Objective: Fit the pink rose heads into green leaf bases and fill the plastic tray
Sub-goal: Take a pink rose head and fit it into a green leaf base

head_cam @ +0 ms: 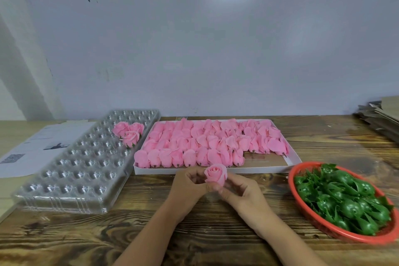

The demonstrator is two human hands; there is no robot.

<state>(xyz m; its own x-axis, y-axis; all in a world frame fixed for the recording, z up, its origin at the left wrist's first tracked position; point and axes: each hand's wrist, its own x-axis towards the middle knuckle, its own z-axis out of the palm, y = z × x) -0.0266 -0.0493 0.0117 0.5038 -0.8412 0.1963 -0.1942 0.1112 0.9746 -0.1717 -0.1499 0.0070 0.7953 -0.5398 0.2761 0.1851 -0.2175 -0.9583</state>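
Both hands hold one pink rose head [216, 174] above the wooden table, just in front of the white box. My left hand [187, 185] pinches it from the left and my right hand [239, 190] grips it from below on the right. Any leaf base under the rose is hidden by my fingers. The clear plastic tray [71, 170] lies at the left, with three finished roses [129, 133] in its far right corner. Green leaf bases [343, 198] fill a red basket [292, 181] at the right.
A white box [293, 158] packed with several rows of pink rose heads [207, 142] lies at the centre back. Printed paper [32, 149] lies left of the tray. Stacked cardboard [382, 116] sits at the far right against the white wall.
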